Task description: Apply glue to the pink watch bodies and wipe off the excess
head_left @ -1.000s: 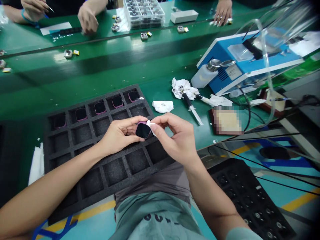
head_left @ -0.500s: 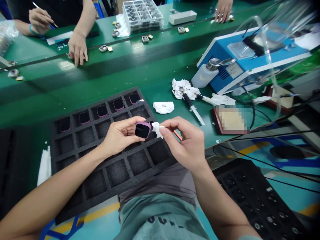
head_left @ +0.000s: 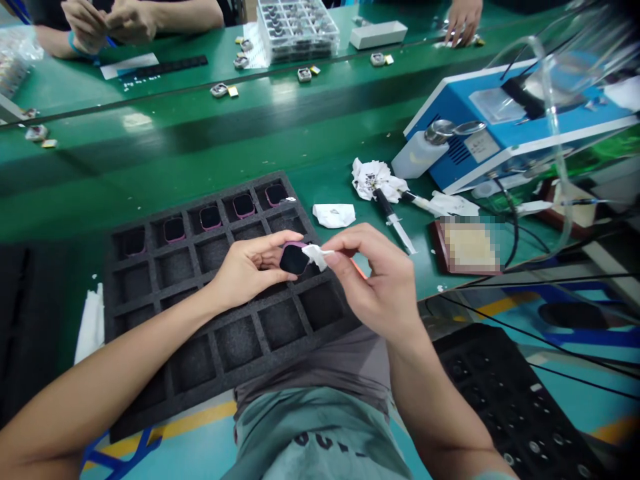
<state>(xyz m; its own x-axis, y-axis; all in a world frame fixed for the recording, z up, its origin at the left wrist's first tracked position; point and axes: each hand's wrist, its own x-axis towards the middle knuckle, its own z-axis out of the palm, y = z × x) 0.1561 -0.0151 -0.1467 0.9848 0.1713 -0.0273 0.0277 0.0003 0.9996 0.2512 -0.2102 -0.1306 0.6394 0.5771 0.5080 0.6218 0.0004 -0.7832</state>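
My left hand (head_left: 255, 270) grips a smartwatch case (head_left: 294, 259) by its edges, thumb below and fingers above. The case has a dark screen and a purple frame. Between the thumb and fingers of my right hand (head_left: 377, 280) is a small white wipe (head_left: 316, 256), which touches the right side of the watch case. An orange object, partly hidden behind my right hand, cannot be made out further. Beneath both hands lies a black foam tray (head_left: 203, 340) with square pockets. Several purple-framed watch cases (head_left: 244, 205) sit in its far row.
A folded white wipe (head_left: 334, 215), stained crumpled tissue (head_left: 373, 179) and syringes (head_left: 395, 223) lie beyond the tray. A blue machine (head_left: 495, 133) and a plastic bottle (head_left: 417, 153) stand at right. Across the table, co-workers' hands (head_left: 133, 20) handle small parts near a clear divided box (head_left: 300, 40).
The wipe in my right hand has moved left onto the watch case's edge. Across the table, a co-worker's hand has lifted from the table and joined the other hand.
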